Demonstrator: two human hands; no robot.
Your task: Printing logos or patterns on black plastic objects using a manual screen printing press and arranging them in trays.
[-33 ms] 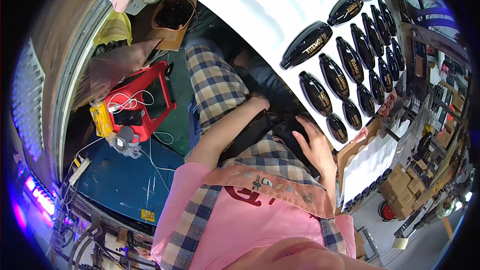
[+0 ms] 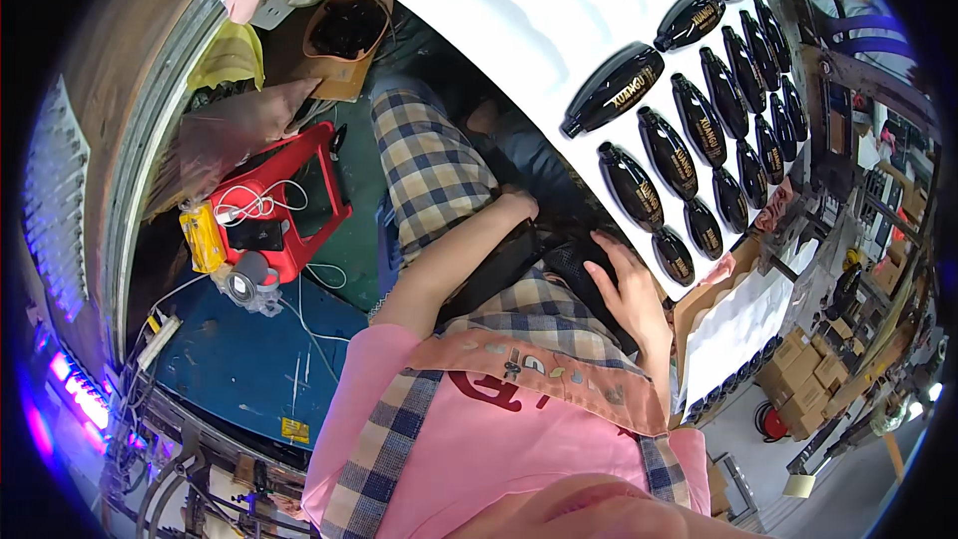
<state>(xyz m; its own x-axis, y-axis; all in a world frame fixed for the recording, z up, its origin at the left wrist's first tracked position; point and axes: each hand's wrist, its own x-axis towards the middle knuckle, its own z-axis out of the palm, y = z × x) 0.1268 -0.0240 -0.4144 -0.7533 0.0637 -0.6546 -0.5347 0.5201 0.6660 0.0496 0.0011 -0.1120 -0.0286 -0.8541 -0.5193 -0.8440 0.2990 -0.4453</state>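
Note:
On my lap lies a dark, black bundle (image 2: pixel 577 262) whose kind I cannot make out. My left hand (image 2: pixel 517 205) reaches to its far side, with its fingers hidden. At its right side, my right hand (image 2: pixel 631 291) has fingers stretched and thumb apart, seemingly gripping nothing. Just beyond that hand, a white sheet (image 2: pixel 499 10) bears several glossy black, tapered, bottle-like pieces (image 2: pixel 679 152) with gold print. They lie in slanting rows, and the largest-looking one (image 2: pixel 614 90) is at the row's left end.
To my left stands a red plastic stool (image 2: pixel 321 200) with a white cable (image 2: pixel 261 202), a yellow packet (image 2: pixel 202 238) and a grey roll-like object (image 2: pixel 249 277) around it. An orange-brown bin (image 2: pixel 344 75) is farther off. Cardboard boxes (image 2: pixel 798 379) sit at right.

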